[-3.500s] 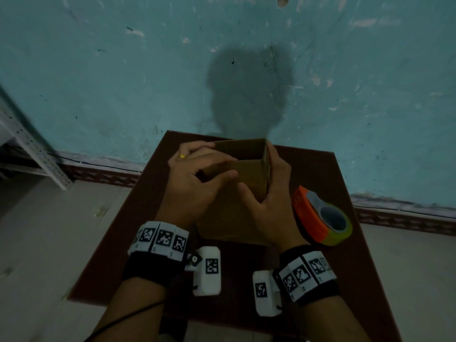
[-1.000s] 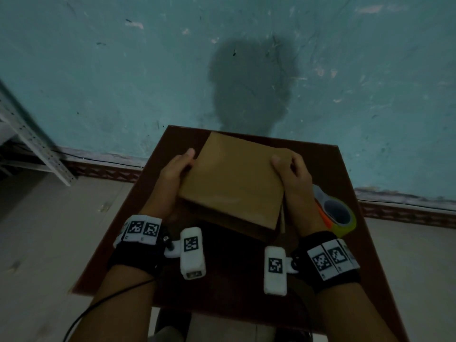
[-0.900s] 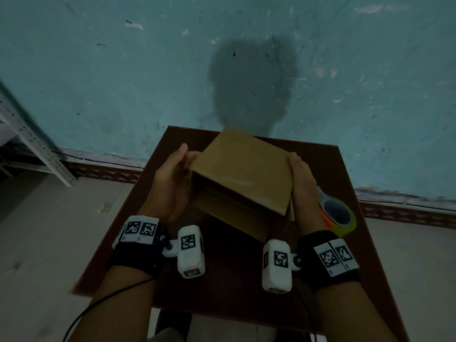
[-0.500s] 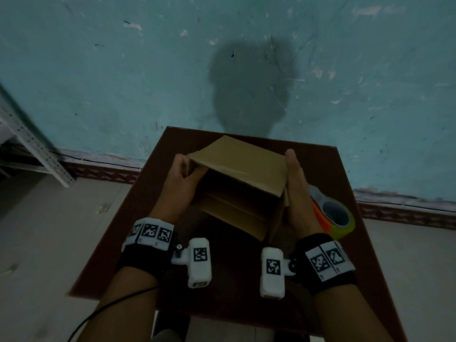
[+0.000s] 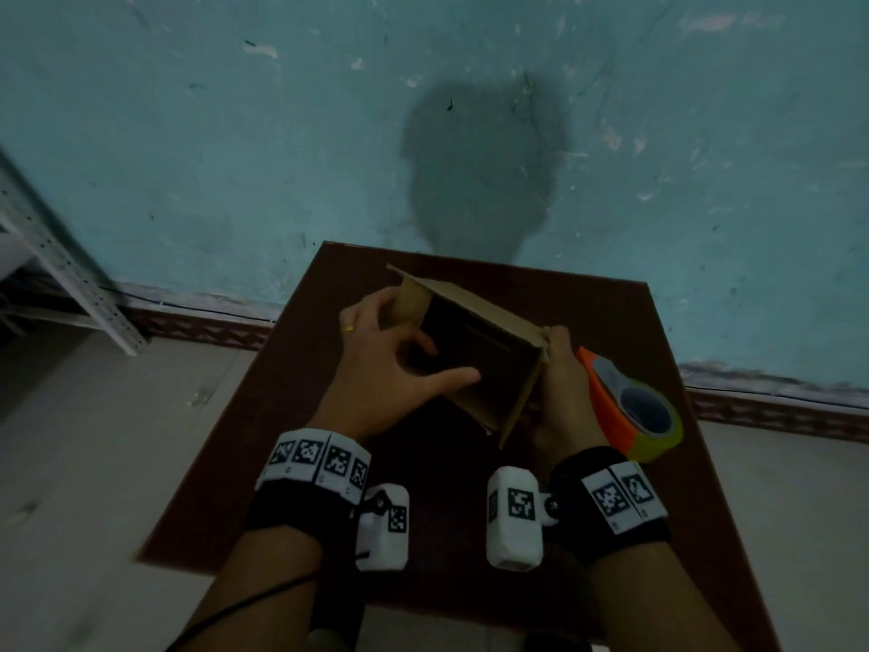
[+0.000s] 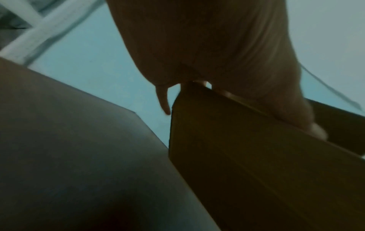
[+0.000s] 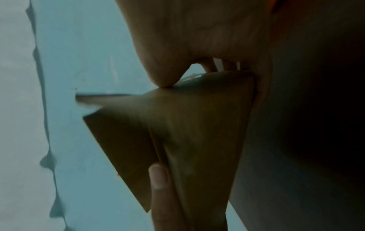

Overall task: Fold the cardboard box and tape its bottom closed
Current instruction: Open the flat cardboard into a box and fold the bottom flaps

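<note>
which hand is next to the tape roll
The right hand, gripping the cardboard box beside the orange tape roll; the left hand holds the box's far side.

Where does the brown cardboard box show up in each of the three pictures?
Head: brown cardboard box at centre, between both hands.
Left wrist: lower right.
Right wrist: centre, under the palm.
Shared landmark: teal wall, behind the box in every view.

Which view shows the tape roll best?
Head view: the tape roll sits whole on the table, just right of the right hand. Right wrist view catches only an orange sliver at its top edge. Left wrist view shows none of it.
</note>
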{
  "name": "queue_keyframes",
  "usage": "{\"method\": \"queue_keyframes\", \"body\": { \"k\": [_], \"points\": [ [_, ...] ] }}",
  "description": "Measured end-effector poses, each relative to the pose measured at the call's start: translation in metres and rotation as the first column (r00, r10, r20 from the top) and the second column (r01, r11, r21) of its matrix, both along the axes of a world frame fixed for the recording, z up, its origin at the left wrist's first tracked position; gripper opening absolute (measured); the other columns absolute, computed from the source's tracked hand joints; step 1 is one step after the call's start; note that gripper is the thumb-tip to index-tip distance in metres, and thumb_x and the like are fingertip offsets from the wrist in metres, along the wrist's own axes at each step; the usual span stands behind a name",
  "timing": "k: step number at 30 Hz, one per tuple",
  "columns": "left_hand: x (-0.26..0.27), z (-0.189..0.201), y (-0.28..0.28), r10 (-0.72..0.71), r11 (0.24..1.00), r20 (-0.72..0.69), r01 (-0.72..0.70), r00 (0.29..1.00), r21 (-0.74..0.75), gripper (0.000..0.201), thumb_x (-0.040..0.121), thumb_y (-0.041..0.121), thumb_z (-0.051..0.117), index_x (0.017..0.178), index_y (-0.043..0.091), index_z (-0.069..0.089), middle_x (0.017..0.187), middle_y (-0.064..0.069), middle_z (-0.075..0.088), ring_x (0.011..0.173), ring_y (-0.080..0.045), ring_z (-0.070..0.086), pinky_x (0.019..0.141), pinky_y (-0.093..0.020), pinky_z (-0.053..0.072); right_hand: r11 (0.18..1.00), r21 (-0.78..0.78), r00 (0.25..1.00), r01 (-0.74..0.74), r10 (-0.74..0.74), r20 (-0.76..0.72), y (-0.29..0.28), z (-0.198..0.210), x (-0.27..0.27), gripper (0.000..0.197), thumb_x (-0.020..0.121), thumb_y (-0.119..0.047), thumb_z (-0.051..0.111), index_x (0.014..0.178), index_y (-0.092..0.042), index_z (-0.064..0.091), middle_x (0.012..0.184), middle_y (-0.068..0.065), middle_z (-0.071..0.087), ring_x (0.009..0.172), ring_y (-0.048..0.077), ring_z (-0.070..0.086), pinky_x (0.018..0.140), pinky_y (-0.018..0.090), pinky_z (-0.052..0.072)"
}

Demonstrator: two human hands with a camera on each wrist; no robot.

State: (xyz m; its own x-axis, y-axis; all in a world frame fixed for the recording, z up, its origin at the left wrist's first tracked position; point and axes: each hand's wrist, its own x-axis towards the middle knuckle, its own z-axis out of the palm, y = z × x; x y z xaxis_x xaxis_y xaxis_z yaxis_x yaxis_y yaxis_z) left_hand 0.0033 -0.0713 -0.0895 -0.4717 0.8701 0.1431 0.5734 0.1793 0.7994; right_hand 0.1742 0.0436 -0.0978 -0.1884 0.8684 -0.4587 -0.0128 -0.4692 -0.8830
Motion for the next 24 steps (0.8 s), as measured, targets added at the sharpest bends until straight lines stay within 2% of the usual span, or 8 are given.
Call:
{"method": "queue_keyframes", "body": {
  "k": [4, 6, 8, 10, 13, 18, 21, 24],
  "points": [
    [0.012, 0.009, 0.005, -0.067, 0.997, -0.153, 0.061, 0.986, -0.047, 0.085, 0.054, 0.096, 0.069, 0.119, 0.041, 0.067, 0.159, 0.018, 0.022, 0.15, -0.015, 0.017, 0.127, -0.055, 0.026, 0.993, -0.048, 0.994, 0.107, -0.107, 0.0, 0.009, -0.001, 0.002, 0.043, 0.105, -0.05, 0.049, 0.115, -0.014, 0.068, 0.11, 0.015, 0.076, 0.099, 0.033, 0.074, 0.092, 0.05, 0.061],
    [0.022, 0.009, 0.007, -0.175, 0.968, -0.15, 0.142, 0.973, -0.209, 0.108, 0.055, 0.095, 0.069, 0.148, 0.046, 0.048, 0.173, 0.018, 0.003, 0.159, -0.018, -0.004, 0.131, -0.061, 0.008, 0.987, -0.007, 0.986, 0.162, -0.162, 0.035, 0.007, -0.004, 0.0, 0.045, 0.104, -0.052, 0.047, 0.123, -0.014, 0.063, 0.109, 0.01, 0.075, 0.095, 0.025, 0.073, 0.08, 0.042, 0.061],
    [0.029, 0.003, 0.01, -0.243, 0.938, -0.176, 0.185, 0.954, -0.294, 0.124, 0.058, 0.096, 0.069, 0.162, 0.041, 0.03, 0.177, 0.016, -0.007, 0.159, -0.014, -0.014, 0.13, -0.061, -0.007, 0.981, 0.008, 0.981, 0.195, -0.195, 0.01, 0.003, -0.007, -0.004, 0.055, 0.1, -0.053, 0.05, 0.141, -0.016, 0.051, 0.122, 0.009, 0.072, 0.105, 0.025, 0.073, 0.088, 0.043, 0.061],
    [0.028, -0.006, 0.015, -0.251, 0.945, -0.225, 0.188, 0.942, -0.267, 0.119, 0.067, 0.095, 0.064, 0.162, 0.033, 0.031, 0.175, 0.006, 0.018, 0.163, -0.018, 0.008, 0.13, -0.062, -0.008, 0.977, 0.009, 0.977, 0.212, -0.212, -0.018, 0.002, -0.008, -0.005, 0.054, 0.099, -0.052, 0.054, 0.142, -0.02, 0.047, 0.126, 0.008, 0.07, 0.109, 0.026, 0.072, 0.097, 0.049, 0.06],
    [0.021, -0.01, 0.017, -0.18, 0.974, -0.104, 0.163, 0.978, -0.156, 0.088, 0.083, 0.08, 0.06, 0.151, 0.027, 0.044, 0.152, 0.008, 0.052, 0.148, -0.016, 0.043, 0.13, -0.061, 0.004, 0.981, 0.027, 0.981, 0.192, -0.191, -0.023, 0.002, -0.006, -0.006, 0.043, 0.098, -0.052, 0.057, 0.131, -0.025, 0.049, 0.125, 0.006, 0.067, 0.111, 0.027, 0.07, 0.099, 0.054, 0.059],
    [0.013, -0.005, 0.012, -0.154, 0.983, -0.026, 0.151, 0.988, -0.101, 0.079, 0.09, 0.07, 0.055, 0.155, 0.026, 0.041, 0.152, 0.009, 0.055, 0.138, -0.004, 0.043, 0.129, -0.06, 0.005, 0.983, 0.031, 0.982, 0.178, -0.176, -0.07, 0.002, -0.007, -0.004, 0.047, 0.099, -0.053, 0.055, 0.132, -0.02, 0.056, 0.125, 0.007, 0.071, 0.109, 0.026, 0.073, 0.097, 0.053, 0.061],
    [0.014, -0.007, 0.014, -0.068, 0.996, -0.055, 0.064, 0.996, -0.07, 0.079, 0.095, 0.061, 0.066, 0.159, 0.026, 0.036, 0.157, 0.007, 0.05, 0.147, -0.013, 0.043, 0.129, -0.062, 0.007, 0.988, 0.016, 0.986, 0.154, -0.153, -0.061, 0.002, -0.006, -0.006, 0.052, 0.096, -0.057, 0.056, 0.133, -0.02, 0.057, 0.125, 0.007, 0.071, 0.11, 0.027, 0.072, 0.096, 0.055, 0.061],
    [0.017, -0.008, 0.018, 0.018, 1.0, -0.023, -0.017, 1.0, 0.022, 0.104, 0.085, 0.063, 0.076, 0.166, 0.03, 0.02, 0.165, 0.007, 0.042, 0.153, -0.018, 0.039, 0.126, -0.067, 0.015, 0.988, 0.02, 0.987, 0.154, -0.153, -0.048, -0.001, -0.005, -0.01, 0.063, 0.089, -0.063, 0.057, 0.137, -0.023, 0.054, 0.127, 0.005, 0.069, 0.113, 0.028, 0.071, 0.099, 0.057, 0.059]
  ]
}}
